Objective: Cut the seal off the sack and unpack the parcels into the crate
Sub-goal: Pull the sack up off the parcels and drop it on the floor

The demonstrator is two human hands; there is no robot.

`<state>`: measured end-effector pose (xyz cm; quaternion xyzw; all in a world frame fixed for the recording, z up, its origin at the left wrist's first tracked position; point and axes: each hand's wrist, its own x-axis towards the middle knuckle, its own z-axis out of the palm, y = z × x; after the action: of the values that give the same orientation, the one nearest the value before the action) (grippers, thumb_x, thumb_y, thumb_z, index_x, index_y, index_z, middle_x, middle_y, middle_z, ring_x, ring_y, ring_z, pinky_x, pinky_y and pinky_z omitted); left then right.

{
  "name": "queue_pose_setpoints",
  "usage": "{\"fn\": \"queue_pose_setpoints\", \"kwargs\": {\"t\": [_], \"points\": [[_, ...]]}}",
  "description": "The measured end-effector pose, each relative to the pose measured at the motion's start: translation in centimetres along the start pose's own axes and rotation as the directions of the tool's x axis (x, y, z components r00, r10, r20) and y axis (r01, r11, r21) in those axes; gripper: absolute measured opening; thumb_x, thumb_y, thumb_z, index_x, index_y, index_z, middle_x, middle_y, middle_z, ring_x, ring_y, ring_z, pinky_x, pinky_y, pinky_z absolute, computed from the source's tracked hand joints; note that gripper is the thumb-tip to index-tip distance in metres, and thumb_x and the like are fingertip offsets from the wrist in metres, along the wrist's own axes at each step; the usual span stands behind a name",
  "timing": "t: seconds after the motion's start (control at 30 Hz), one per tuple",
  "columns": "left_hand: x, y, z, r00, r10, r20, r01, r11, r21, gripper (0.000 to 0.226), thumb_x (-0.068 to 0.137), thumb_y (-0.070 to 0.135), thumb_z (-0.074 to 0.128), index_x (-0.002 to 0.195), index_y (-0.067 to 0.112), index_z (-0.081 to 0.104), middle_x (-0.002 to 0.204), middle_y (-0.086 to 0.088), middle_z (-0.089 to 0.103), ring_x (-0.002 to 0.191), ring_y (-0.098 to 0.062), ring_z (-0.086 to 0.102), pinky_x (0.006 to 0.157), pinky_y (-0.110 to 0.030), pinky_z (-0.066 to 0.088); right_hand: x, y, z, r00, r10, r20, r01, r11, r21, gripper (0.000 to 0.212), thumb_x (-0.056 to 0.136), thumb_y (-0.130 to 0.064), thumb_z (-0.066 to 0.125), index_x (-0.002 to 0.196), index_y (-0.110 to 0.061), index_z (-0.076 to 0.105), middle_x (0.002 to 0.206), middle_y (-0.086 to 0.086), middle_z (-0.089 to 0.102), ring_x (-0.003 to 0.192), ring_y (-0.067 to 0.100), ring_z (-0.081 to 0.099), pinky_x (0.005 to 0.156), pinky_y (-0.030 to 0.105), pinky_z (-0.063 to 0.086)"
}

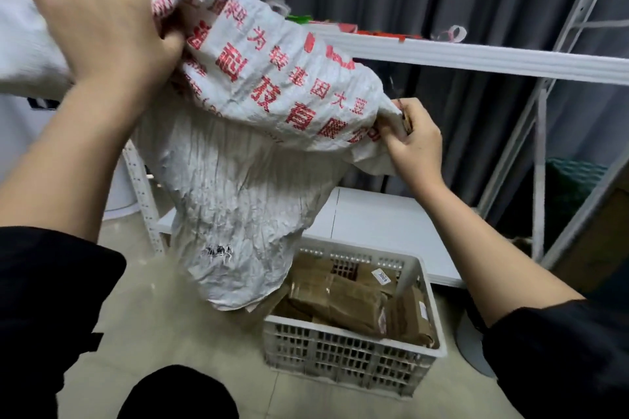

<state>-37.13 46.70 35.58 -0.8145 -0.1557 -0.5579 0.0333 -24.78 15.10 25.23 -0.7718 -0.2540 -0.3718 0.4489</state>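
- Head view: left hand (102, 20) and right hand (413, 138) each clamp a grip on the upturned sack (252, 153), its mouth over the crate's (347, 350) left edge.
- Parcels (343, 296) fill the crate; the emptying step looks nearly done.
- Next, probably shake, then check inside.

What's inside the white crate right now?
The crate holds brown parcels, one bearing a white label. The hanging sack covers its left rear corner, so whatever lies there is hidden.
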Motion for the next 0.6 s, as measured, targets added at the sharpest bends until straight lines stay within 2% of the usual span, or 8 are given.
{"fn": "queue_pose_setpoints", "kwargs": {"t": [0.07,0.13,0.33,0.5,0.6], "points": [[-0.8,-0.7,0.1,0.999,0.017,0.039,-0.02,0.998,0.068,0.035,0.079,0.033,0.053,0.1,0.005,0.052,0.104,-0.028,0.056,0.1,-0.043,0.05,0.087,-0.055,0.038,-0.8,-0.1,1.4,0.999,-0.028,0.032,0.03,0.997,-0.065,0.017,0.084,-0.022,0.058,0.101,-0.019,0.058,0.094,-0.015,0.059,0.08,0.007,0.054,0.065,0.027,0.037],[-2.3,-1.3,0.3,0.998,0.025,0.059,-0.034,0.987,0.16,0.037,0.078,0.025,0.057,0.107,0.002,0.053,0.109,-0.028,0.056,0.104,-0.043,0.048,0.089,-0.055,0.033,-1.4,0.2,2.5,0.998,-0.031,0.047,0.036,0.993,-0.115,0.018,0.086,-0.023,0.058,0.103,-0.019,0.057,0.101,-0.009,0.062,0.084,0.012,0.057,0.065,0.026,0.035],[-5.4,-2.0,2.9,0.985,0.024,0.171,-0.045,0.992,0.121,0.038,0.077,0.022,0.054,0.111,0.006,0.054,0.113,-0.022,0.057,0.106,-0.039,0.049,0.084,-0.048,0.034,-1.9,1.1,2.4,1.0,-0.017,0.015,0.02,0.985,-0.173,0.022,0.085,-0.02,0.058,0.107,-0.02,0.059,0.105,-0.004,0.062,0.088,0.017,0.058,0.069,0.029,0.04],[-6.2,-0.8,4.1,0.991,0.015,0.135,-0.029,0.994,0.104,0.038,0.076,0.021,0.053,0.111,0.009,0.053,0.112,-0.019,0.056,0.104,-0.038,0.048,0.08,-0.046,0.034,-1.5,1.6,0.9,0.998,-0.057,-0.024,0.05,0.97,-0.237,0.021,0.086,-0.021,0.058,0.107,-0.016,0.06,0.103,0.001,0.061,0.087,0.02,0.058,0.067,0.034,0.042],[-6.9,-0.8,5.0,0.992,0.077,0.102,-0.085,0.993,0.081,0.035,0.074,0.022,0.055,0.107,0.008,0.054,0.105,-0.019,0.056,0.095,-0.038,0.05,0.072,-0.044,0.034,-1.7,2.3,0.0,0.996,-0.08,-0.029,0.069,0.957,-0.282,0.022,0.086,-0.022,0.058,0.105,-0.011,0.059,0.103,0.006,0.059,0.083,0.025,0.058,0.064,0.036,0.044]]}}
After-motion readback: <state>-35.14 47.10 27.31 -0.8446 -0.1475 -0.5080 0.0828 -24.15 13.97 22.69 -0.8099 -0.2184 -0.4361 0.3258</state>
